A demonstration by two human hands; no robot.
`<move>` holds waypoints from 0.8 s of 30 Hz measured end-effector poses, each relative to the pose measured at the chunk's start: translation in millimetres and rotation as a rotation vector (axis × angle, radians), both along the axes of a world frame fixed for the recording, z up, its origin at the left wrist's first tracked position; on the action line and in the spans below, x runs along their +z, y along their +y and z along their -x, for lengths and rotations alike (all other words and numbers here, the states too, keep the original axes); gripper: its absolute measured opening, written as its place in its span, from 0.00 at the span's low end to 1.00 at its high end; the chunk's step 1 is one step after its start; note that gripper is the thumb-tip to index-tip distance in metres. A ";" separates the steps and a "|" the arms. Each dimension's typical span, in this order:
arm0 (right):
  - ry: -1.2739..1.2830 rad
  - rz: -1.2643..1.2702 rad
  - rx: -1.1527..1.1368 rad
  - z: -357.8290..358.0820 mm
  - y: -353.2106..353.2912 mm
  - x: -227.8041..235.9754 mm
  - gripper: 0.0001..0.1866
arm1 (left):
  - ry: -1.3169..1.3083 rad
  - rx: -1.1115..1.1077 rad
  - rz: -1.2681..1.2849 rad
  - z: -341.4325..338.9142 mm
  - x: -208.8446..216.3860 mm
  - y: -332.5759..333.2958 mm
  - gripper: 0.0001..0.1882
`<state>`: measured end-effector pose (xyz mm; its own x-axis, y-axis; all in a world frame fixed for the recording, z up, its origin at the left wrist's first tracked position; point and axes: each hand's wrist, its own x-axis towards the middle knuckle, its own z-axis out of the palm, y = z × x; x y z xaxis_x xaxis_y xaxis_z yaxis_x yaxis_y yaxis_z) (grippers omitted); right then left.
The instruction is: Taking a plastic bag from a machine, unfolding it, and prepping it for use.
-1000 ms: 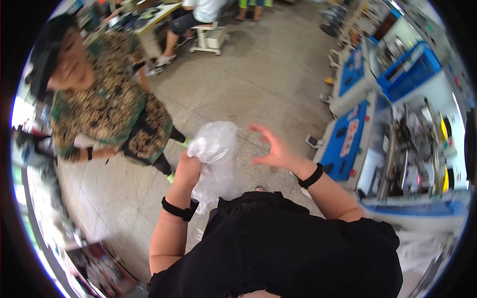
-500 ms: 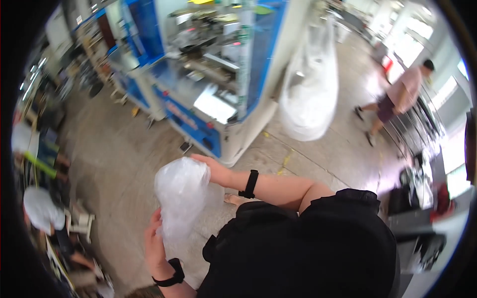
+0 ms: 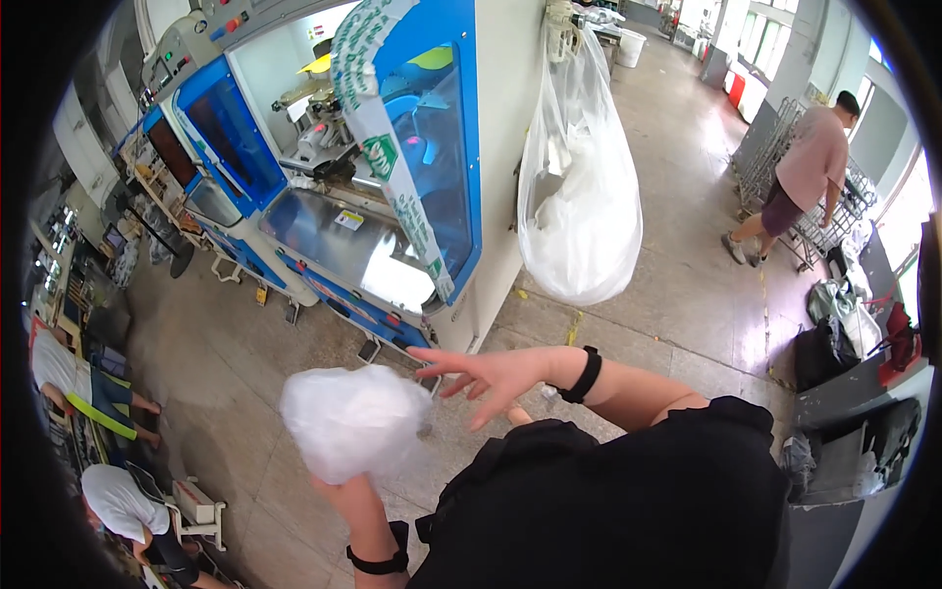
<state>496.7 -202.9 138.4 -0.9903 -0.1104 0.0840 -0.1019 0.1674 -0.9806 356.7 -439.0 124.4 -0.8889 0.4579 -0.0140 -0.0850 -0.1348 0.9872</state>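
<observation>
A crumpled bundle of translucent white plastic bags or film (image 3: 355, 422) is in front of me, left of the middle. My left hand (image 3: 345, 491) comes up from below and bears the bundle; its fingers are hidden behind the plastic. To the right of it, my right hand (image 3: 486, 378) is open, fingers spread, with nothing in them. Its fingertips point left and lie close to the bundle's edge. Both wrists wear black bands.
Ahead stands a blue and white machine (image 3: 461, 187) with clear doors. A large clear bag of white material (image 3: 581, 216) hangs from its right side. One person (image 3: 810, 167) stands by wire carts at right; two others (image 3: 123, 501) are at lower left.
My right hand has come off the plastic bundle and spread its fingers. The bundle looks rounder and covers my left hand's fingers. My view has shifted, and the person at right has walked on.
</observation>
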 end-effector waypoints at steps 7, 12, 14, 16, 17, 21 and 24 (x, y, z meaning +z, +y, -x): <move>0.111 0.549 -0.673 -27.0 63.2 -1.4 0.31 | 0.644 -0.642 -0.007 -32.7 42.9 145.3 0.26; 0.685 1.043 -0.974 -44.4 283.6 18.3 0.24 | 0.659 -0.891 -0.149 -41.6 39.7 247.4 0.30; 0.870 1.122 -0.926 -27.0 371.7 19.7 0.21 | 0.979 -1.042 -0.033 -37.9 23.6 295.9 0.34; 0.978 1.012 -1.108 -3.3 439.9 16.4 0.21 | 1.324 -1.161 0.345 -44.8 -1.3 335.2 0.36; 1.068 0.919 -1.356 6.9 466.8 14.4 0.21 | 1.446 -1.104 0.356 -45.0 -13.9 350.8 0.35; 0.843 -0.029 -2.230 -14.7 539.5 2.6 0.22 | 1.531 -1.000 0.522 -44.5 -50.4 393.5 0.28; 0.383 -0.906 -2.249 -61.9 568.7 -25.1 0.24 | 1.518 -1.150 0.739 -40.9 -51.6 398.0 0.21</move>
<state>558.6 365.9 113.3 0.4088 0.5139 0.7542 0.6594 0.4049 -0.6334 397.7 -41.0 72.8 0.2720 0.9570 -0.1012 0.9535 -0.2539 0.1624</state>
